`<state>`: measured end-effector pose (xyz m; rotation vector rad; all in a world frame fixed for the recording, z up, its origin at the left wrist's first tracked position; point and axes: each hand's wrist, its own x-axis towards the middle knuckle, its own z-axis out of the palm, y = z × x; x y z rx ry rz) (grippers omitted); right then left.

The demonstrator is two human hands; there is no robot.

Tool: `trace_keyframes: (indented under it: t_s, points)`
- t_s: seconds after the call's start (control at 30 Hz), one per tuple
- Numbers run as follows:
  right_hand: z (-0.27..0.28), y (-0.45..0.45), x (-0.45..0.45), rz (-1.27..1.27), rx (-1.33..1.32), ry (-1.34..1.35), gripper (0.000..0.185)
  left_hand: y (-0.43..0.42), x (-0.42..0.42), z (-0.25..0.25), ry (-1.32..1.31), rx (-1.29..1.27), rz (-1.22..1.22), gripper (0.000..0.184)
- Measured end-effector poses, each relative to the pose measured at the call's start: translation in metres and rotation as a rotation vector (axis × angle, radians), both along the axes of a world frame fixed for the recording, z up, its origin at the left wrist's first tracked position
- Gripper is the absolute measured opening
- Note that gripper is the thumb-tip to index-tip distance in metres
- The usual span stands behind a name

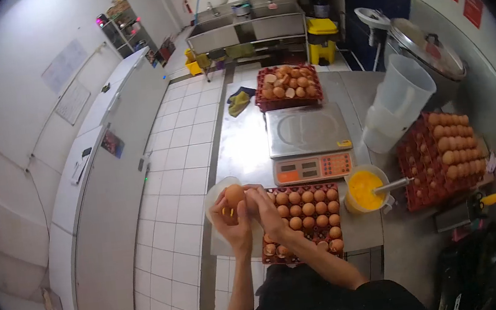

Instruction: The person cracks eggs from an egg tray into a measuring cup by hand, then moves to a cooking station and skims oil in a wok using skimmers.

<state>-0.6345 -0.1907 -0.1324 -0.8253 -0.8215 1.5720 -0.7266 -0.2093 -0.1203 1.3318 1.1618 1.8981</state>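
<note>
Over a pale bowl at the table's left edge, my left hand holds a brown egg, its fingers curled round it. Close on the right, my right hand has its fingers bent together near the egg; what they grip, if anything, is hidden. Some yellow shows in the bowl between my left fingers. Right beside my hands lies a red tray of brown eggs, partly under my right wrist. A jug of yellow beaten egg with a metal-handled tool in it stands right of the tray.
Beyond the tray sits an orange-fronted scale, then a tray heaped with eggshells and a cloth. Stacked egg trays and tall plastic containers stand right. A yellow-handled tool lies at far right.
</note>
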Motion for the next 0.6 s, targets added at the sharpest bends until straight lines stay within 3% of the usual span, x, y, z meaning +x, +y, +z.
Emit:
trace_keyframes:
  t_s: [0.07, 0.1, 0.2, 0.27, 0.4, 0.5, 0.6]
  points:
    - [0.0, 0.01, -0.021, 0.098, -0.142, 0.182, 0.033, 0.006, -0.018, -0.003, -0.064, -0.023, 0.049, 0.033]
    - [0.007, 0.012, -0.03, 0.025, -0.187, 0.2, 0.034, 0.011, -0.027, -0.005, -0.069, -0.012, 0.056, 0.033]
    - [0.012, 0.018, -0.047, 0.042, -0.181, 0.192, 0.035, 0.019, -0.051, -0.017, -0.096, 0.008, 0.123, 0.033]
    - [-0.004, 0.026, -0.059, 0.028, -0.123, 0.155, 0.037, 0.02, -0.059, -0.026, -0.101, -0.101, -0.018, 0.035]
    - [-0.009, 0.038, -0.058, 0.074, -0.118, 0.123, 0.037, 0.027, -0.078, -0.035, -0.212, -0.17, 0.011, 0.034]
    - [-0.021, 0.041, -0.064, 0.0, -0.146, 0.121, 0.033, 0.034, -0.085, -0.05, -0.257, -0.093, 0.055, 0.034]
    - [-0.026, 0.039, -0.076, -0.027, -0.154, 0.018, 0.035, 0.031, -0.079, -0.049, -0.146, -0.169, -0.046, 0.035]
